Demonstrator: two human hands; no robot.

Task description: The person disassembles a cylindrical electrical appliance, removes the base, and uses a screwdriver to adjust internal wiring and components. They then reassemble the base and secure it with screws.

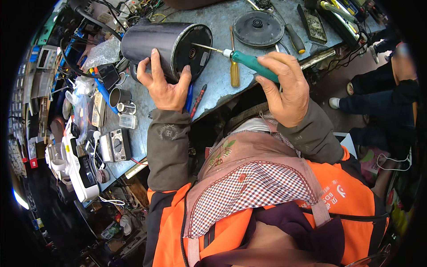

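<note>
A dark electric kettle (151,43) lies on its side on the blue workbench, its black round bottom (194,41) turned to the right. My left hand (165,86) grips the near side of the kettle, thumb on the bottom's rim and fingers spread along the body. In my right hand (287,84) is a screwdriver with a green handle (251,63), pinched between thumb and fingers. Its shaft points left, and the tip meets the kettle's bottom above the central connector. Right of the kettle sits a round black kettle power base (258,27).
A yellow-handled screwdriver (235,74) and a dark-handled one (294,39) lie nearby. Red and blue pens (199,101) rest by the bench edge. To the left are a multimeter (116,146), a metal cup (119,96) and cables. Another person's legs (369,95) show at right.
</note>
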